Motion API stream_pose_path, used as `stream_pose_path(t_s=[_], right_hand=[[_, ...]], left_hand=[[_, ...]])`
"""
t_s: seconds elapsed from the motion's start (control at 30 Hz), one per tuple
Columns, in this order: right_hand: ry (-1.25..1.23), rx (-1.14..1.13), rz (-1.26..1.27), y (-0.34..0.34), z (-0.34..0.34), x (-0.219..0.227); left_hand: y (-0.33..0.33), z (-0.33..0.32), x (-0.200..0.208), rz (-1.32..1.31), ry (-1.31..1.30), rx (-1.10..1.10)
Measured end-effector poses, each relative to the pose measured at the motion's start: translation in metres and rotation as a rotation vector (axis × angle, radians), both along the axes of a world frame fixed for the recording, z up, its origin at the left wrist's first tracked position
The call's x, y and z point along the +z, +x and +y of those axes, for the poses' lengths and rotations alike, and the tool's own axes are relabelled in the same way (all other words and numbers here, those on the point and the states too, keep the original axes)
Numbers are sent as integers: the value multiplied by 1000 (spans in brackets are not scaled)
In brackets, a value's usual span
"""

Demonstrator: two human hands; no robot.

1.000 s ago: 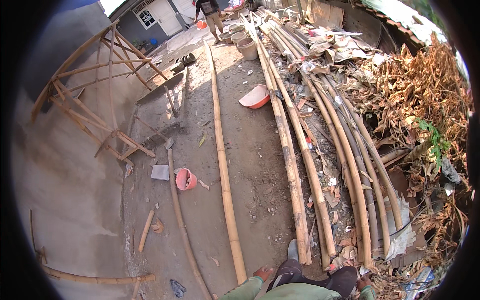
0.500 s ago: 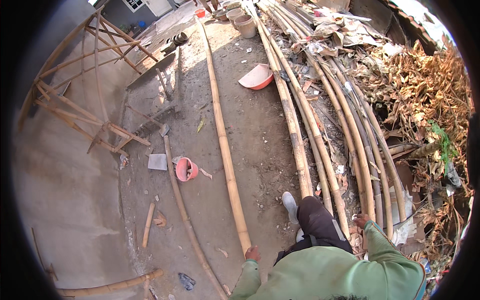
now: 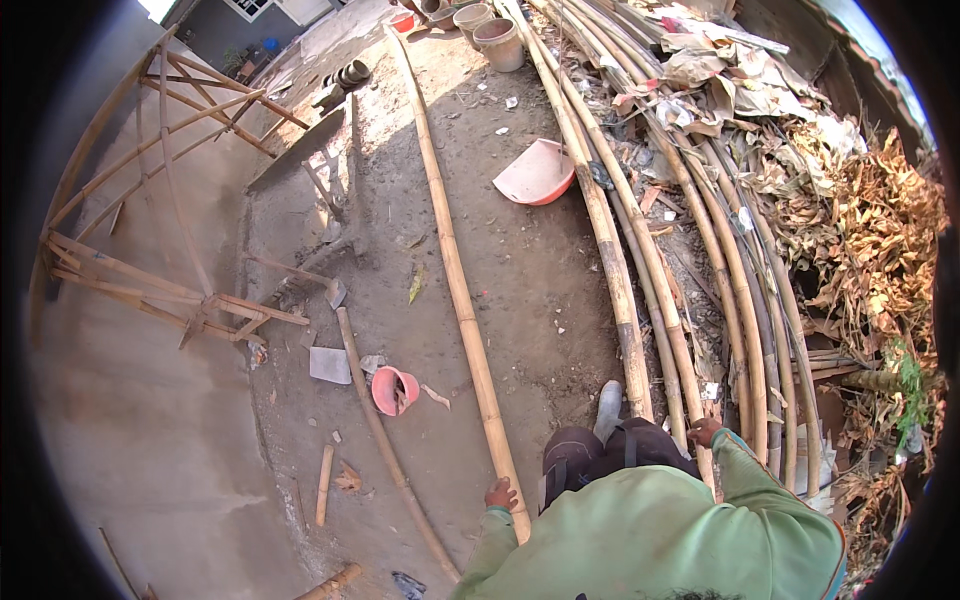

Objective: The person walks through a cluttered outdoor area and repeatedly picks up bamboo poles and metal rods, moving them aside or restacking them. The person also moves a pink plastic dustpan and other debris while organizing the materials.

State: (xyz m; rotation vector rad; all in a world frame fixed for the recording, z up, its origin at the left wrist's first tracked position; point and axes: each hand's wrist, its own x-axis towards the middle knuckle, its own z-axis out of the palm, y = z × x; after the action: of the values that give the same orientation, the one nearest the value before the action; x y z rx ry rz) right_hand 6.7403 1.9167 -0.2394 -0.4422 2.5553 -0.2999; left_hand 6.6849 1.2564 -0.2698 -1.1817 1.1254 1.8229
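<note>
My left hand point(image 3: 501, 493) hangs low beside the near end of a long bamboo pole point(image 3: 461, 300) on the ground. Its fingers look a little apart, overlapping the pole's edge in view; I cannot tell whether they touch it. My right hand point(image 3: 705, 432) is out to my right, above the bundle of long bamboo poles point(image 3: 735, 290). Its fingers are small and partly hidden, and nothing held in it can be made out. A thicker, dark-stained bamboo pole point(image 3: 608, 240) runs just ahead of my boot point(image 3: 608, 405).
A pink bucket point(image 3: 394, 390) lies tipped beside a thin pole point(image 3: 380, 430). Left stands a bamboo frame point(image 3: 205, 300) against the wall. A broken red basin point(image 3: 540, 172) lies ahead, with pails point(image 3: 497, 45) farther off. Dry leaves point(image 3: 880, 250) heap at right.
My view has shifted, and the bucket and basin appear lower and farther right. My right hand has come in closer to my body. My legs have changed position, as in a step.
</note>
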Motion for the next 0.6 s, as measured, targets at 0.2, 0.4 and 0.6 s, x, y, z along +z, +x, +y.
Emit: stream_pose_path(t_s=[0.2,0.4,0.6], right_hand=[[-126,-1094,-240,-225,15,47],[-164,-1047,-167,-461,-11,66],[-302,-878,-331,-582,-26,54]], left_hand=[[-121,36,42,-120,-351,-103],[-314,-4,-2,101,-612,-977],[-527,-3,-29,-182,-204,-205]])
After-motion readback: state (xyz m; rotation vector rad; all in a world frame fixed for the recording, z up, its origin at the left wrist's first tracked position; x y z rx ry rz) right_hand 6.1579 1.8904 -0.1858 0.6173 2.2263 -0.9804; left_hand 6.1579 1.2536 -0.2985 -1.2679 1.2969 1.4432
